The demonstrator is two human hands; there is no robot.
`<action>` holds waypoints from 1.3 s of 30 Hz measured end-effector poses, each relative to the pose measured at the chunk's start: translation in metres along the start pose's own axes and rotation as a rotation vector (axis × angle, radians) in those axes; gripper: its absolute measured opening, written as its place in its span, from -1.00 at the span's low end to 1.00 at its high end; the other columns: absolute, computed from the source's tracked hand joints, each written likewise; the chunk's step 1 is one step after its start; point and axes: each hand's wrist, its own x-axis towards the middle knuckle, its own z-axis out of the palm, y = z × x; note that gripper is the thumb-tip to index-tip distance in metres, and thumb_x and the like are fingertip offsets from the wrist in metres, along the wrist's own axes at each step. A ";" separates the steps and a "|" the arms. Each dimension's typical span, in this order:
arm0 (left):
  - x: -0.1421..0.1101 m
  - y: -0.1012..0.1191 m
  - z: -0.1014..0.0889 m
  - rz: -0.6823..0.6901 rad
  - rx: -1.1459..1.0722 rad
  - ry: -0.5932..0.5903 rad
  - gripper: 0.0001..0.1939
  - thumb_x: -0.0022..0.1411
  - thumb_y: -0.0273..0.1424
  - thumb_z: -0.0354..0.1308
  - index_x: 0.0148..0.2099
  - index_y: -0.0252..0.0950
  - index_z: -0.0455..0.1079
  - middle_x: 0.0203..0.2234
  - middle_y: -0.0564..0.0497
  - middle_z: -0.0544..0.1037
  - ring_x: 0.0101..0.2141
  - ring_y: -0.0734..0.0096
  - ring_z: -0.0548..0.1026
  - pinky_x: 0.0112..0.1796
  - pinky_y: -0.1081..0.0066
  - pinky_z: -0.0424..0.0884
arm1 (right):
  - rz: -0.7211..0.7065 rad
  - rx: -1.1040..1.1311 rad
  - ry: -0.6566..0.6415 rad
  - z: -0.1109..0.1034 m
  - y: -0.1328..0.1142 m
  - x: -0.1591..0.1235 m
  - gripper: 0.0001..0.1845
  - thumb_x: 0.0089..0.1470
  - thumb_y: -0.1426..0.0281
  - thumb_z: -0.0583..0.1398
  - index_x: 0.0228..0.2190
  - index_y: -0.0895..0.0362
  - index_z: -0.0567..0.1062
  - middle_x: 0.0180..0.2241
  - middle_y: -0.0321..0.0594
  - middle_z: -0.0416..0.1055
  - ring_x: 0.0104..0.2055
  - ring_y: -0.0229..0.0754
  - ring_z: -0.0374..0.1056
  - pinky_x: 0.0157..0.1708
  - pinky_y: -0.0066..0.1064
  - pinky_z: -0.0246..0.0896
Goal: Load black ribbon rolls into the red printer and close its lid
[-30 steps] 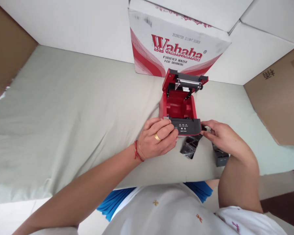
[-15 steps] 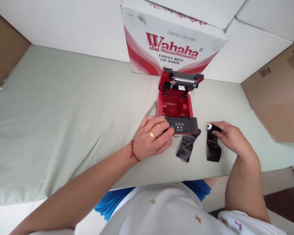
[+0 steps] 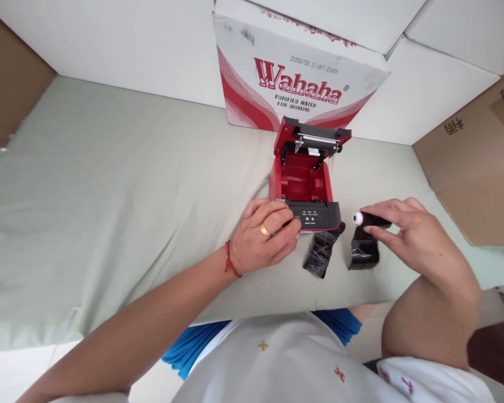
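A red and black label printer [image 3: 302,184] stands with its lid [image 3: 315,140] raised, so its hollow red bay shows. My left hand [image 3: 269,232], with a gold ring, grips the printer's front left corner, its fingers curled over the black panel; the fingertips are partly hidden. To the right of the printer, my right hand [image 3: 407,224] pinches a black ribbon roll [image 3: 376,220] with a white core end. From that roll a loose glossy black strip [image 3: 363,253] hangs in a curl. Another crumpled black ribbon strip [image 3: 320,254] lies at the printer's front edge.
Behind the printer leans a white and red Wahaha water carton [image 3: 298,67] against white boxes [image 3: 130,50]. Brown cardboard boxes stand at the right [image 3: 474,168] and far left [image 3: 12,73]. A pale green cloth [image 3: 151,157] covers the work surface.
My right hand has turned and tilted with the ribbon roll, its wrist shifting right. The hanging strip now curls more and ends higher. My left hand stays on the printer.
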 end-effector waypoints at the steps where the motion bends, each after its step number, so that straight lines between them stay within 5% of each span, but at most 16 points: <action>1: 0.000 0.000 0.000 0.000 0.003 -0.001 -0.82 0.30 -0.44 0.29 -0.06 -0.14 0.45 -0.20 0.00 0.63 -0.07 0.21 0.61 -0.10 0.16 0.50 | -0.047 0.013 0.001 0.002 -0.013 0.006 -0.68 0.34 0.26 0.19 0.02 0.01 0.65 -0.03 -0.10 0.64 -0.10 0.08 0.37 -0.05 -0.02 0.35; 4: 0.000 0.000 -0.001 -0.004 0.013 0.003 -0.83 0.29 -0.43 0.29 -0.07 -0.16 0.46 -0.21 0.00 0.63 -0.08 0.21 0.61 -0.09 0.15 0.51 | -0.104 0.024 -0.030 0.012 -0.039 0.020 -0.68 0.32 0.39 0.19 0.02 0.06 0.65 -0.05 -0.08 0.64 -0.14 0.04 0.36 -0.08 -0.06 0.37; 7: 0.000 0.000 -0.001 -0.003 0.023 0.004 -0.81 0.27 -0.43 0.31 -0.06 -0.22 0.47 -0.22 -0.03 0.64 -0.08 0.19 0.61 -0.06 0.14 0.52 | -0.090 0.100 -0.040 0.009 -0.041 0.020 -0.70 0.33 0.36 0.21 0.03 0.05 0.65 -0.03 -0.11 0.65 -0.12 0.01 0.45 -0.04 -0.08 0.41; 13: -0.003 0.002 0.001 -0.015 0.010 0.026 -0.82 0.30 -0.46 0.26 -0.04 -0.21 0.47 -0.20 -0.02 0.65 -0.07 0.23 0.62 0.01 0.14 0.52 | -0.007 0.285 0.205 -0.026 -0.044 0.020 -0.63 0.28 0.25 0.33 0.10 -0.07 0.65 -0.14 -0.24 0.65 -0.43 -0.23 0.39 -0.40 -0.31 0.33; 20: -0.007 0.003 0.002 0.006 0.024 0.086 -0.69 0.32 -0.45 0.26 0.11 -0.25 0.49 -0.11 -0.08 0.67 0.07 0.18 0.61 0.10 0.15 0.55 | -0.220 0.084 0.069 0.004 -0.088 0.094 -0.54 0.30 0.50 0.15 0.17 0.14 0.58 0.16 -0.04 0.58 0.10 0.07 0.54 0.07 -0.14 0.42; 27: 0.002 0.016 0.000 0.063 0.036 -0.090 -0.66 0.46 -0.49 0.12 0.22 -0.32 0.48 0.03 -0.01 0.71 0.17 0.33 0.59 0.42 0.17 0.26 | -0.102 -0.148 -0.082 0.022 -0.102 0.132 -0.57 0.26 0.50 0.14 0.10 0.13 0.61 0.08 0.01 0.63 0.04 0.18 0.56 -0.07 -0.13 0.35; 39: 0.003 0.020 -0.002 0.093 0.076 -0.044 -0.78 0.44 -0.50 0.24 0.09 -0.31 0.55 -0.13 0.03 0.73 -0.04 0.39 0.64 0.07 0.27 0.51 | -0.079 -0.157 -0.115 0.035 -0.105 0.150 -0.54 0.19 0.56 0.15 0.10 0.20 0.58 0.10 0.10 0.59 0.03 0.20 0.54 -0.13 -0.17 0.31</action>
